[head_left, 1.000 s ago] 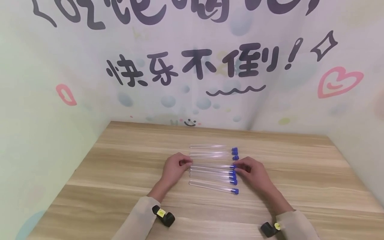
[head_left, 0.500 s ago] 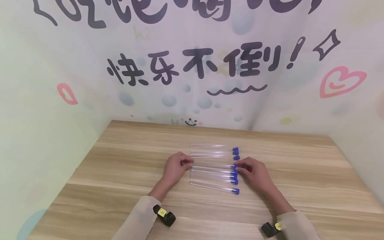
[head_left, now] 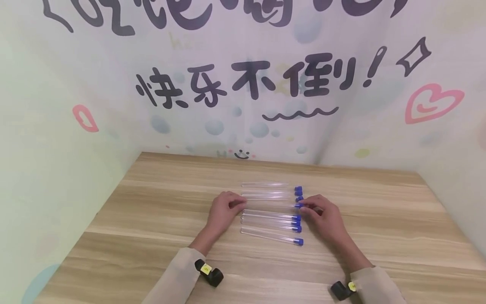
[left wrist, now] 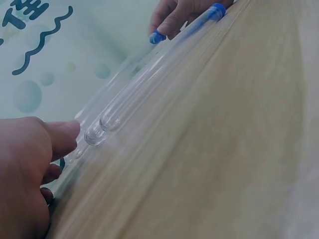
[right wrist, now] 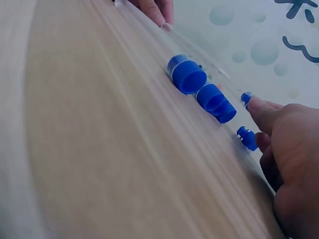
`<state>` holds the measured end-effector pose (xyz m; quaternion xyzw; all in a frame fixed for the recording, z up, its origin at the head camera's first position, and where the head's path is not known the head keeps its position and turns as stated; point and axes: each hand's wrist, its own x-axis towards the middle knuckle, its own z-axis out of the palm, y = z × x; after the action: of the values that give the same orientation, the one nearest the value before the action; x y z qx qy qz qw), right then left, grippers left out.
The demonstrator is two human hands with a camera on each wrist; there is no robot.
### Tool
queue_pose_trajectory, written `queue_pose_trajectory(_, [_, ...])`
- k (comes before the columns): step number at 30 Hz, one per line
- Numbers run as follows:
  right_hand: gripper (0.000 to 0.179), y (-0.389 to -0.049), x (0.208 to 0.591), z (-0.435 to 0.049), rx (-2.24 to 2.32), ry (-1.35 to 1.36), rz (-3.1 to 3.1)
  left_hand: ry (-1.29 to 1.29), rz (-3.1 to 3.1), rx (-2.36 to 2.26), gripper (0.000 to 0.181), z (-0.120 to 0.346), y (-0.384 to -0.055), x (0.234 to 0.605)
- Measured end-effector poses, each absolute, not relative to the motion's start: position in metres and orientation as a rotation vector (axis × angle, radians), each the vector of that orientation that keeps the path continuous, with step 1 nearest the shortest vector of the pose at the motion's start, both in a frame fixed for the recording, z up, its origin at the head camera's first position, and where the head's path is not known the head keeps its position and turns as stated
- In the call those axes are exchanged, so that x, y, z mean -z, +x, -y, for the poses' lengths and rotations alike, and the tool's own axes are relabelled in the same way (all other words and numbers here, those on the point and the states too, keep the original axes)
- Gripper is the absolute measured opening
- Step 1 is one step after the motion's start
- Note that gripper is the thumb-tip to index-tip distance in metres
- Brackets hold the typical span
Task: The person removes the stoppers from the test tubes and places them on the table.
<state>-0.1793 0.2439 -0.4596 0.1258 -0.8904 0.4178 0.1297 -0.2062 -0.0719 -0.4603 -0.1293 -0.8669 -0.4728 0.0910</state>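
In the head view my right hand [head_left: 324,215] pinches the blue cap [head_left: 298,205] of a clear test tube [head_left: 273,206] between thumb and fingertips. At the tube's rounded end, my left hand [head_left: 225,211] pinches with thumb and forefinger. The tube lies crosswise between the two hands. Toward me rest several capped test tubes [head_left: 270,221], side by side, and one more capped tube [head_left: 269,236] slightly apart. Beyond the held tube lie several uncapped tubes [head_left: 265,194]. Loose blue caps [head_left: 298,191] sit just off their right ends; one loose cap [right wrist: 246,138] shows below my right thumb.
A wood-grain table [head_left: 152,219] carries everything. Behind it hangs a white printed cloth [head_left: 212,46] with dark lettering, meeting the table's back edge. Pale walls stand at left and right. Each wrist wears a black camera [head_left: 210,273] over a light sleeve.
The held tube has shifted away from me, parting from the capped row and nearing the uncapped tubes. Both hands moved with it, the right one more visibly.
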Motion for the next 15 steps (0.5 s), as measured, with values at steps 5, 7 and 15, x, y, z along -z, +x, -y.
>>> queue_pose_trajectory(5, [0.018,-0.1766,0.4574,-0.2426,-1.272,0.274,2.608,-0.400,2.513,1.481,0.012,0.0710,-0.2040,0.4600])
queue_pose_trajectory(7, [0.020,-0.1759,0.4567,-0.2417,-1.294,0.226,2.617,-0.423,2.495,1.518,0.014,0.0705,-0.2035,0.4602])
queue_pose_trajectory(15, [0.022,-0.1733,0.4551,-0.2338,-1.388,0.228,2.577,-0.455,2.458,1.613,0.018,0.0706,-0.2019,0.4584])
